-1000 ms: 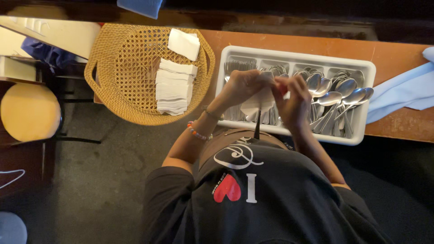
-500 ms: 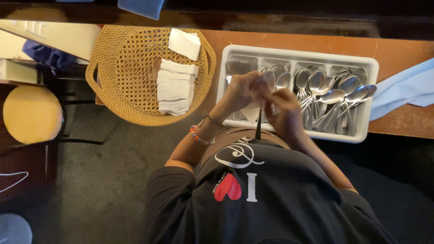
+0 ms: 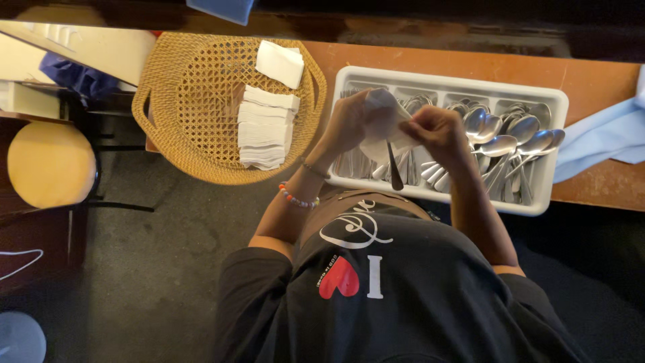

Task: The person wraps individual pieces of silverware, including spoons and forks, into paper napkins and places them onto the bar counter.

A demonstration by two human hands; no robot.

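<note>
Right now my left hand and my right hand are both closed around a white paper napkin, held between them above the white plastic cutlery tray. My left fingers curl over the napkin's upper fold, and my right fingers pinch its other edge. A dark-looking metal piece of cutlery sticks out below the napkin, its end pointing down toward my chest; which kind it is I cannot tell. The tray sits on the brown wooden counter, its compartments full of shiny metal spoons. Just beside the tray stands a round woven wicker basket holding a stack of folded white napkins. A pale blue cloth lies on the tray's other side.
</note>
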